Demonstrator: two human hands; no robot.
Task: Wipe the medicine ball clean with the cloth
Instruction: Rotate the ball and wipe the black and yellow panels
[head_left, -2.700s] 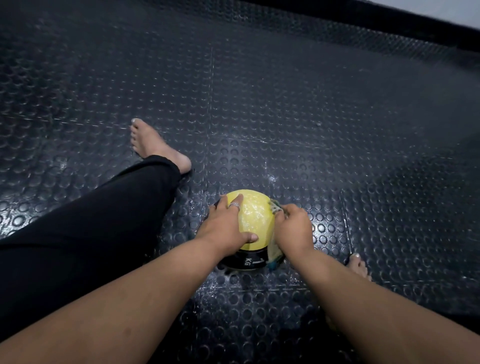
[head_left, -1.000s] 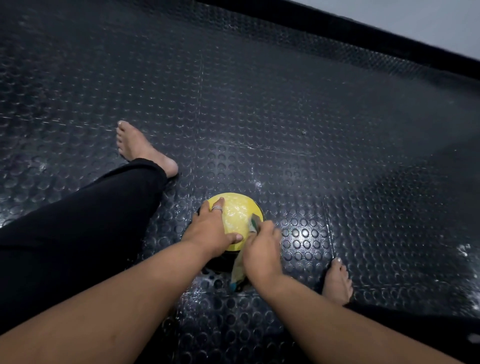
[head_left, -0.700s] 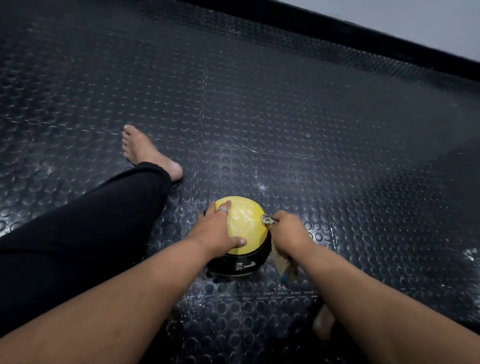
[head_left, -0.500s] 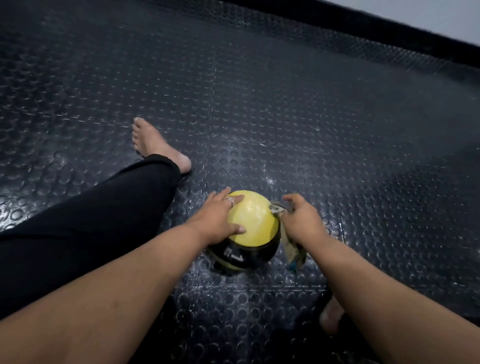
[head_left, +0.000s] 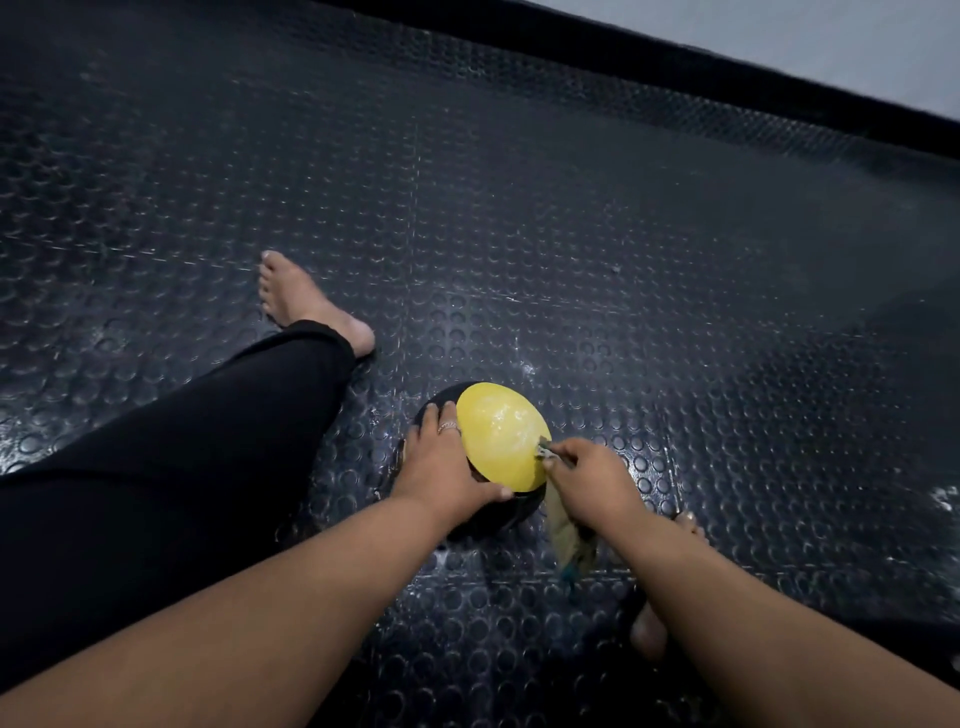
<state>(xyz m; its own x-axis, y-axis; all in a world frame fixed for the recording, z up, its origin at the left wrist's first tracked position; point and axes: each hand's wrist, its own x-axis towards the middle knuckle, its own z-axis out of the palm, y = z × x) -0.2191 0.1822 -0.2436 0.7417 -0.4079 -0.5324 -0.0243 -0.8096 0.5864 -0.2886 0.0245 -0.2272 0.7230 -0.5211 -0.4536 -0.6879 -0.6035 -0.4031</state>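
left hand (head_left: 441, 470): spread flat, pressing | right hand (head_left: 589, 480): fingers curled, pinching

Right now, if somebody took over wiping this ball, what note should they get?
Left hand: spread on the ball's left side, steadying it on the floor mat.
Right hand: gripping the cloth, pressing it on the yellow panel's right edge; the rest hangs down.
Done: wiping is under way; the yellow panel looks shiny.
Left: how much is clean can't be judged. Probably turn the ball and wipe the black parts and underside.
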